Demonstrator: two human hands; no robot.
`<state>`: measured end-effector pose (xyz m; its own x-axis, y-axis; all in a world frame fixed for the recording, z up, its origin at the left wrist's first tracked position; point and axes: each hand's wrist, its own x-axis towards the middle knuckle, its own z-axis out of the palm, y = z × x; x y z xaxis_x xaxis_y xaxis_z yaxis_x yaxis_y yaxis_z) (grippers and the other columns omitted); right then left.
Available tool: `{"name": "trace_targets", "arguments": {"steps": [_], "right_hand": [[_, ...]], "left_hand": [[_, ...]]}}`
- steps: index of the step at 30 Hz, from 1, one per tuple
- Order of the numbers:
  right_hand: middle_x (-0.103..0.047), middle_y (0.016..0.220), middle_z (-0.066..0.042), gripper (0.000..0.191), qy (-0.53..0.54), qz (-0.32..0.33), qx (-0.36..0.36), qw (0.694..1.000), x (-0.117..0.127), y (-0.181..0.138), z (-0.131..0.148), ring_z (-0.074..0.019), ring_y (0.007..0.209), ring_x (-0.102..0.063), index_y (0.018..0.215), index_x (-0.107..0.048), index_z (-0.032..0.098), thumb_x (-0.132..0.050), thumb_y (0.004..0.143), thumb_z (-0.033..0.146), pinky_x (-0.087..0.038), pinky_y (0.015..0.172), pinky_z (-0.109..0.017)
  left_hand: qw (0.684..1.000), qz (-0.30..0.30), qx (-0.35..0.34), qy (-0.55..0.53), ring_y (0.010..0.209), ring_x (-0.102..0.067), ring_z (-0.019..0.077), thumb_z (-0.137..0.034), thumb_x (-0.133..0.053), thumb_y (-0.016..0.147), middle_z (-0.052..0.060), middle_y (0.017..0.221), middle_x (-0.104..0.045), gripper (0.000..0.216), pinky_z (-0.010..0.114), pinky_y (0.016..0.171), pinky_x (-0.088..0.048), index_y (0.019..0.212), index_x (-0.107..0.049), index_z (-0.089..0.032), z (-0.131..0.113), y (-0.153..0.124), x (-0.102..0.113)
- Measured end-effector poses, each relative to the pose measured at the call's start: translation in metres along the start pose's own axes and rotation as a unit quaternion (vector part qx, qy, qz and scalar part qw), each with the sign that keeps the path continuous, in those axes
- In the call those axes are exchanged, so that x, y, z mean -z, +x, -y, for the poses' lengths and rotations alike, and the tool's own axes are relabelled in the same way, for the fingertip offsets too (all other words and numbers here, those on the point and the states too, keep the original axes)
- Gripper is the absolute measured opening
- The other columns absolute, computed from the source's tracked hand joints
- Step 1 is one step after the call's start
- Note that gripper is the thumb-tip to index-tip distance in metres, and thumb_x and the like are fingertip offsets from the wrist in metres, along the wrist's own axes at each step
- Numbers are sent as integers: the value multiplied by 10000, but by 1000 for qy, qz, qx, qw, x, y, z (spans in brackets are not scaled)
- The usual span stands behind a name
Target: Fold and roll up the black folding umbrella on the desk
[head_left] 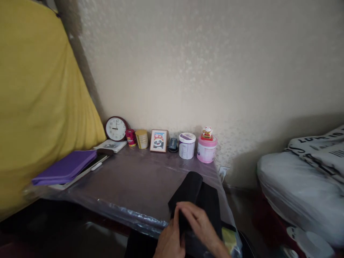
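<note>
A black folded piece, which looks like cloth (192,186), lies over the front right corner of the table. My left hand (170,239) is at its near edge, with the index finger pointing up and the thumb partly hidden. Across from it, my right hand (200,225) has its fingers drawn together, the tips meeting the left index finger over the dark material. Both hands appear closed on the black cloth, though the exact grip is blurred. Beside the right wrist is a yellowish item (229,239) under clear plastic.
A plastic-covered table (129,179) carries a purple folder (67,166) at left. Along the wall stand a clock (116,129), a panda picture frame (158,141), a purple-white tub (187,147) and a pink tub (206,150). A bed (292,179) is at right.
</note>
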<state>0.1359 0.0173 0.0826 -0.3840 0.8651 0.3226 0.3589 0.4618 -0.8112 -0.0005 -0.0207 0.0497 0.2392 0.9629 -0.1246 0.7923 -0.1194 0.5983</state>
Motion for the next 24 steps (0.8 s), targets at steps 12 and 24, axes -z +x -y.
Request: {"name": "trace_targets", "arguments": {"steps": [12, 24], "right_hand": [[-671, 891, -118, 409, -148, -273, -255, 916, 70, -42, -100, -253, 833, -629, 922, -609, 155, -430, 722, 464, -478, 756, -372], [-682, 858, -92, 508, 11, -316, -271, 909, 65, -31, -88, -244, 824, -630, 965, -631, 127, -569, 635, 509, -490, 707, -315]], "left_hand": [[999, -19, 47, -19, 894, -589, 165, -285, -346, 842, 81, 996, -631, 668, 231, 753, -384, 1385, 15, -144, 12, 2, -11], [998, -3, 38, -59, 937, -579, 177, -295, -331, 844, 94, 1056, -607, 663, 243, 770, -392, 1384, 27, -150, 10, 0, -6]]}}
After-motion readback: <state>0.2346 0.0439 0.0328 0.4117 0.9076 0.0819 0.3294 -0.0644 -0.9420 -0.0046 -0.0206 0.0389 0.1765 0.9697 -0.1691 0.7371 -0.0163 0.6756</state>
